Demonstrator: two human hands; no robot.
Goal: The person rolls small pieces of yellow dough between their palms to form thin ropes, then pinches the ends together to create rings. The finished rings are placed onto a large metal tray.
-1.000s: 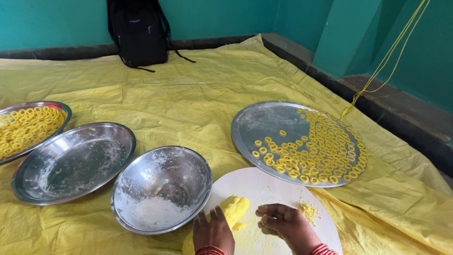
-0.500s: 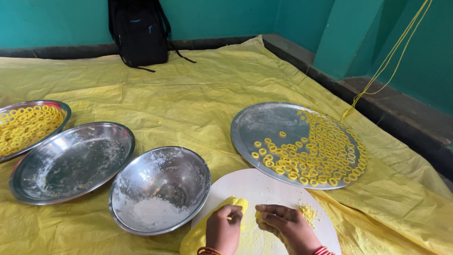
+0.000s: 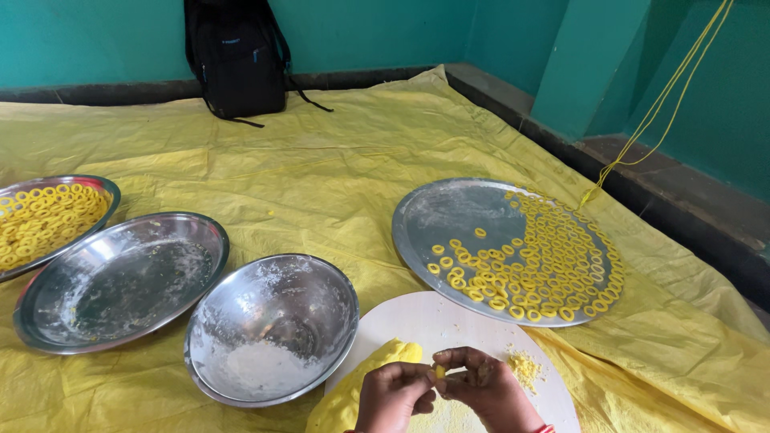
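A small dough bit point(image 3: 439, 370) was pinched between the fingers of left hand point(image 3: 393, 393) and right hand point(image 3: 485, 389) over the white board point(image 3: 433, 321) (dough lump point(image 3: 365, 383) kept alongside); finished rings point(image 3: 545, 256) were laid on the steel tray point(image 3: 449, 208).

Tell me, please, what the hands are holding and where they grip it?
A small piece of yellow dough, pinched at its ends between the fingertips of the left hand and the right hand.

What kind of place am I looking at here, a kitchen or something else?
Probably a room floor in a home set up for snack making, not a fitted kitchen: a yellow sheet covers the floor, steel trays hold dough rings, teal walls surround, and a black backpack leans there.
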